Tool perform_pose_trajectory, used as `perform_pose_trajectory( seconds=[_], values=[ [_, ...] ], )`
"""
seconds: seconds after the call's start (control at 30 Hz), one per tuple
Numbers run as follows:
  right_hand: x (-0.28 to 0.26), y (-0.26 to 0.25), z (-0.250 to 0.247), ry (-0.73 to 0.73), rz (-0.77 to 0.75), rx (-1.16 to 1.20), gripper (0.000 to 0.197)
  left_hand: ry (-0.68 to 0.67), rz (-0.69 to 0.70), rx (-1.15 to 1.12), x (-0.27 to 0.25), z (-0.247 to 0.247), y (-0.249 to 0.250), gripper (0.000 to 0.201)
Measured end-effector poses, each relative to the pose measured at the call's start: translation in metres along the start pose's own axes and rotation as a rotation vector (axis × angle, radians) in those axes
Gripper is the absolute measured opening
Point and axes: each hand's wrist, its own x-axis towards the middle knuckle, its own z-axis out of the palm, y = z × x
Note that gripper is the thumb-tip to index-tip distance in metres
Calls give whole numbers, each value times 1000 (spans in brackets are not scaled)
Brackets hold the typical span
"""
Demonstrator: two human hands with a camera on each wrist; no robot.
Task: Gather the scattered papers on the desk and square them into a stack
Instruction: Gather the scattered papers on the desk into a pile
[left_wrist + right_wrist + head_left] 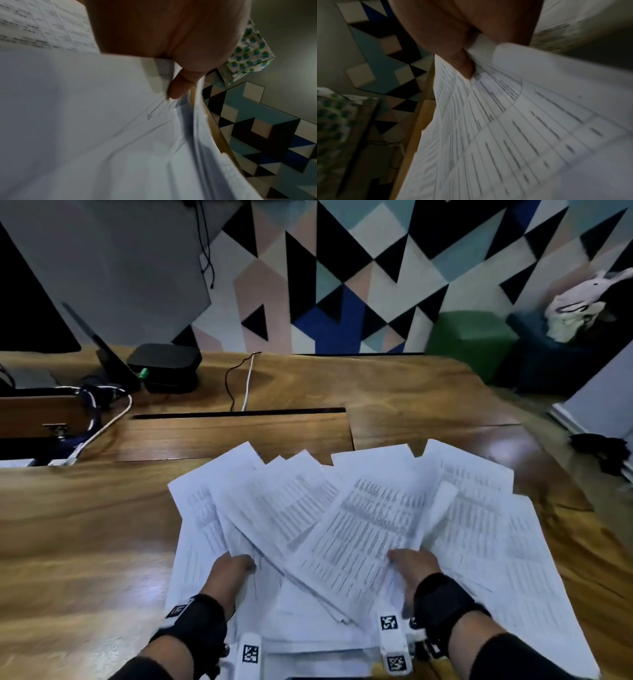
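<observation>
While papers [359, 518] lie fanned on the wooden surface [85, 525], left hand [230, 571] and right hand [412, 568] both pinch their near edges; beyond the papers: black box [164, 367], cables [239, 381], open slot [239, 414].

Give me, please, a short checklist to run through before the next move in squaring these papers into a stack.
1. Left hand has hold of sheets: ok, a finger is tucked between them in the left wrist view.
2. Right hand has hold of sheets: ok, it pinches the printed sheets.
3. Papers all gathered: ok, they lie in one overlapping fan.
4. Edges squared: not ok, corners splay outward.
5. Desk beside the fan free for tapping: ok.
6. No sheet creased: cannot tell, blurred.
</observation>
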Motion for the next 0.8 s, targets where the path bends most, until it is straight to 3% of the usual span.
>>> perform_pose_trajectory(
  seconds=[0.1,0.2,0.27,0.37,0.43,0.5,0.53,0.6,0.7,0.8],
  values=[
    [12,17,-7,-69,33,-130,51,-30,-37,-104,1,5,2,40],
    [22,26,-14,-175,34,-185,61,40,26,7,4,7,1,69],
    [25,24,-21,-200,39,-154,70,61,81,21,5,8,0,62],
    [27,8,-36,-61,-42,-90,79,110,81,-15,5,5,2,48],
    [28,-10,-49,60,-206,-171,71,110,70,-3,8,0,1,35],
    [21,-34,-59,199,-418,-216,43,126,68,-1,14,-5,-1,40],
    [15,-48,-63,233,-515,-180,29,128,71,-1,14,-6,0,44],
    [3,-78,-67,259,-663,-61,20,136,78,23,19,-9,-2,45],
    [-6,-114,-65,241,-782,225,21,138,98,49,23,-11,-2,34],
    [-5,-138,-58,251,-778,435,8,119,99,87,25,-13,-3,47]
  ],
)
